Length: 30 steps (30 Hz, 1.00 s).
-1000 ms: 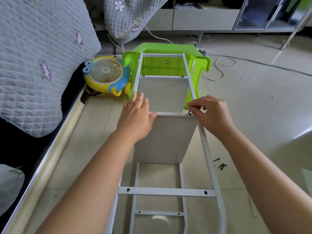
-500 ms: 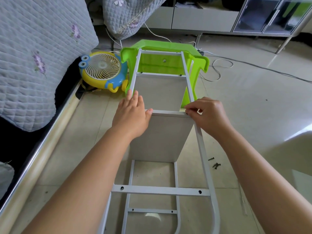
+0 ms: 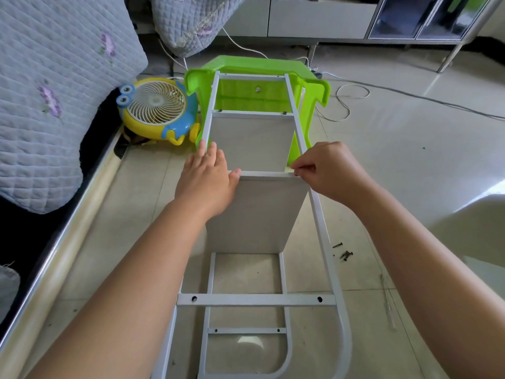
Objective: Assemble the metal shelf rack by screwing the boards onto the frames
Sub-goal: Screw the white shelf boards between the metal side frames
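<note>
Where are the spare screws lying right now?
In the head view the screws lie on the floor tiles at the right, just outside the white metal frame, below the right hand.

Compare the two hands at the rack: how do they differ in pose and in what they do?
The left hand lies flat, fingers straight, along the left frame rail, thumb against the near board. The right hand has curled fingers and pinches something small, too small to tell, at the board's right corner by the right frame rail. Both hands sit level with the board's upper edge, one at each end.
</note>
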Each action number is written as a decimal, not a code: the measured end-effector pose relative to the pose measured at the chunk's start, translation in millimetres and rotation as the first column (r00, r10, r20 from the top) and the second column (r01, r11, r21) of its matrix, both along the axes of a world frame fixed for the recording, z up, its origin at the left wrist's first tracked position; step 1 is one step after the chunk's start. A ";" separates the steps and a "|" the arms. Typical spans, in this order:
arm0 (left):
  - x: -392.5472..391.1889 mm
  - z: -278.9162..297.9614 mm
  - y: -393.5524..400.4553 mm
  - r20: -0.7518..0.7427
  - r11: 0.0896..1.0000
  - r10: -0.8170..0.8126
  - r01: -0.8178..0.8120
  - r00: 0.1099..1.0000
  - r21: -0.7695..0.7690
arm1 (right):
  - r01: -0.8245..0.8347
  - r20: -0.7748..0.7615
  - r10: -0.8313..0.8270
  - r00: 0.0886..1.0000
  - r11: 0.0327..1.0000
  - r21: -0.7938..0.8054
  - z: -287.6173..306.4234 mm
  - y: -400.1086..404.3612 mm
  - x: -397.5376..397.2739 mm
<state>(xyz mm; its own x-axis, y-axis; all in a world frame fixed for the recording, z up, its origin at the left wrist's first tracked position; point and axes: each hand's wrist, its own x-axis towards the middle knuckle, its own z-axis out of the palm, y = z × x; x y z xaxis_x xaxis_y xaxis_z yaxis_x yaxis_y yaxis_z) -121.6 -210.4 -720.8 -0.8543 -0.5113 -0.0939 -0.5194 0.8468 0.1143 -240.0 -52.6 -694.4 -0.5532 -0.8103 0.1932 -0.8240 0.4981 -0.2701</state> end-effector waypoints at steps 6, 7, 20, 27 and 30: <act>0.2 -0.6 -0.9 0.007 1.000 0.000 0.001 1.000 -0.006 | 0.017 0.054 -0.018 0.998 1.000 0.011 -2.5 -2.1 -1.8; 0.2 -0.3 -0.9 0.004 1.000 -0.001 0.001 1.000 -0.006 | 0.014 0.069 -0.014 0.998 1.000 -0.010 -3.8 -0.8 -2.6; 1.5 -0.9 0.9 0.014 1.000 0.000 0.000 1.000 0.004 | -0.190 -0.092 0.175 0.980 0.961 -0.201 -17.7 11.5 -1.7; 0.7 -0.2 1.1 0.013 1.000 0.002 -0.002 1.000 -0.006 | -0.038 -0.032 0.044 0.999 0.987 0.156 5.4 -5.4 1.5; 0.6 0.1 1.2 0.012 1.000 0.003 -0.003 1.000 -0.007 | 0.004 0.009 -0.006 1.000 0.987 0.160 4.7 -6.9 1.5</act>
<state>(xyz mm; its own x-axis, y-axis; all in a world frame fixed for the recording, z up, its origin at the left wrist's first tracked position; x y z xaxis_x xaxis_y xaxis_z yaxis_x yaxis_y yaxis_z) -121.1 -209.2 -720.7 -0.8514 -0.5148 -0.1004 -0.5235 0.8459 0.1020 -238.5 -59.5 -689.7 -0.5584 -0.8277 0.0560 -0.8193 0.5396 -0.1939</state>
